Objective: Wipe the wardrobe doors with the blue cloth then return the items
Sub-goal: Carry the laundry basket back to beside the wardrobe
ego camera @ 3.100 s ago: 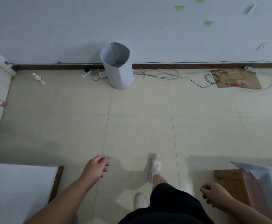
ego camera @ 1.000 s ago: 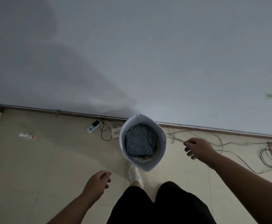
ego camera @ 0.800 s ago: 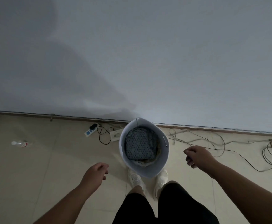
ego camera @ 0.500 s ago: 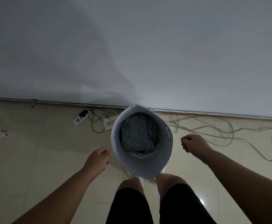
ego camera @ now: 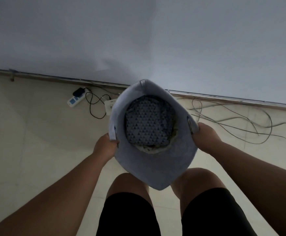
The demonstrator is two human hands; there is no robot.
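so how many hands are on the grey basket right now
2. The left hand grips the basket at its left rim, by the handle slot. The right hand is against the right rim by the other slot, its fingers hidden.

White power strip (ego camera: 75, 99), loose cables (ego camera: 232, 120) — tiled floor (ego camera: 28, 142), grey wall (ego camera: 138, 40)

This looks like a room in a home, sparsely kept. The floor is pale cream glazed tile (ego camera: 28, 133) meeting a plain white painted wall (ego camera: 138, 40) along a narrow brown skirting board (ego camera: 232, 99). A white plastic power strip (ego camera: 75, 99) with a looped black cable (ego camera: 94, 108) lies on the tiles at ten o'clock from a soft grey felt basket (ego camera: 152, 167); loose thin wires (ego camera: 232, 120) trail at three o'clock. The basket holds a folded blue-grey triangle-patterned cloth (ego camera: 149, 123), household storage rather than shop or office gear.
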